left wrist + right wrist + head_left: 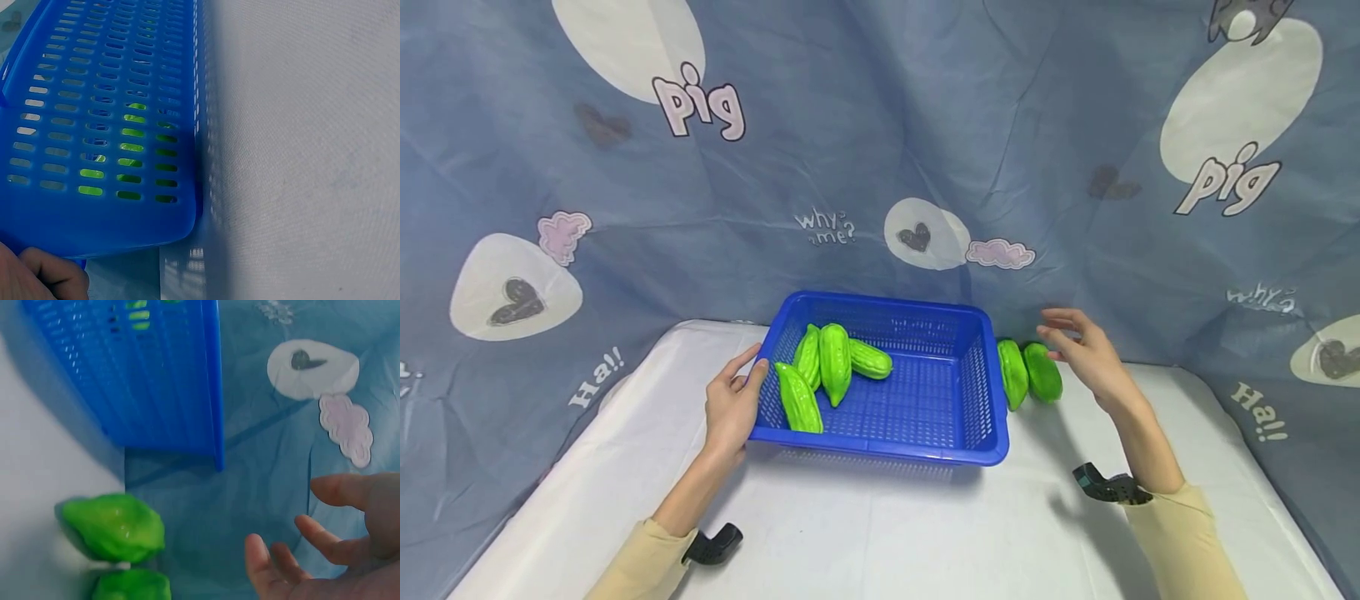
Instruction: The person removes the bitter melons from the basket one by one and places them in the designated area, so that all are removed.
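Note:
A blue plastic basket [895, 450] sits on the white table, its near side appearing slightly lifted. Several light-green bumpy bitter melons [835, 362] lie in its left half. My left hand [733, 408] grips the basket's left rim, the thumb on top; curled fingers [56, 272] show under the rim in the left wrist view. Right of the basket lie two plump green fruits or vegetables, a ribbed one [1013, 375] and a darker one [1043, 372]; their kind is unclear. My right hand [1086, 350] hovers above them, fingers loosely bent and holding nothing.
A blue-grey printed cloth [850, 150] hangs directly behind the table [865, 533] and drops beside it. The basket's back edge is close to this cloth. A black wrist camera [715, 546] is strapped on the left forearm, another [1108, 485] on the right.

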{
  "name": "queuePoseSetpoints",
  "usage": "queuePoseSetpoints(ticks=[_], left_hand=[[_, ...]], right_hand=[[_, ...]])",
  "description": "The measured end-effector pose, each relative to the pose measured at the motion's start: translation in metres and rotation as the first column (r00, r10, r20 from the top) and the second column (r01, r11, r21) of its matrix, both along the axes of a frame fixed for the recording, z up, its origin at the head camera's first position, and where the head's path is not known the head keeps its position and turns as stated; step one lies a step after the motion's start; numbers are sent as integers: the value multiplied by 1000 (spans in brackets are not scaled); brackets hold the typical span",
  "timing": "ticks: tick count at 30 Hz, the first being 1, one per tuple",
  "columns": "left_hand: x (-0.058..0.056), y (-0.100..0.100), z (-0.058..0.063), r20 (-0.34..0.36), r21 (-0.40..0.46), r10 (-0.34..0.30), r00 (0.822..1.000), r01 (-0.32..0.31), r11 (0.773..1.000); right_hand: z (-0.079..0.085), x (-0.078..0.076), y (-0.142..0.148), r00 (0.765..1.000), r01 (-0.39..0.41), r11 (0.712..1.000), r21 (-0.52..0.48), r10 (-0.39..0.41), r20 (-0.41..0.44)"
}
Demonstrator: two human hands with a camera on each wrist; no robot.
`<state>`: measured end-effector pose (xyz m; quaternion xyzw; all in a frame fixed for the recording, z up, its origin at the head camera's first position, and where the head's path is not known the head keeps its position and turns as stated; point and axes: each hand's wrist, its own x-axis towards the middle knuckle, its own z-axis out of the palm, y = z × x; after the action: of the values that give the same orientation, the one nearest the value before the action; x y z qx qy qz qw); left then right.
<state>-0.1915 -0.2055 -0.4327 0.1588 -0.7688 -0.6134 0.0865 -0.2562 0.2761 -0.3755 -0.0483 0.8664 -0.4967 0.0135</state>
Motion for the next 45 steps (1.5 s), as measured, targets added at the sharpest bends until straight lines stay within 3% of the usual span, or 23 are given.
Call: queuePoseSetpoints(ticks=[6, 15, 25, 35, 45], left_hand=[[0, 2, 1, -9, 9, 2, 1000, -2, 1000], [1, 1, 3, -5, -11, 10, 1000, -10, 1000], [-1, 2, 3, -19, 4, 21, 1000, -21, 1000], [-1, 3, 3, -4, -6, 27, 1000, -27, 1000], [-1, 2, 1, 1, -11, 20, 1000, -20, 1000]], right_hand=[[6, -1, -21, 1000, -29, 998, -47, 30, 10], [18, -1, -53, 982, -174, 972, -159, 182, 40], [23, -7, -89, 948, -284, 937, -203, 306, 86], [37, -16, -126, 906, -375, 886, -273, 413, 97], [31, -28, -163, 856, -457, 856, -242, 497, 145]])
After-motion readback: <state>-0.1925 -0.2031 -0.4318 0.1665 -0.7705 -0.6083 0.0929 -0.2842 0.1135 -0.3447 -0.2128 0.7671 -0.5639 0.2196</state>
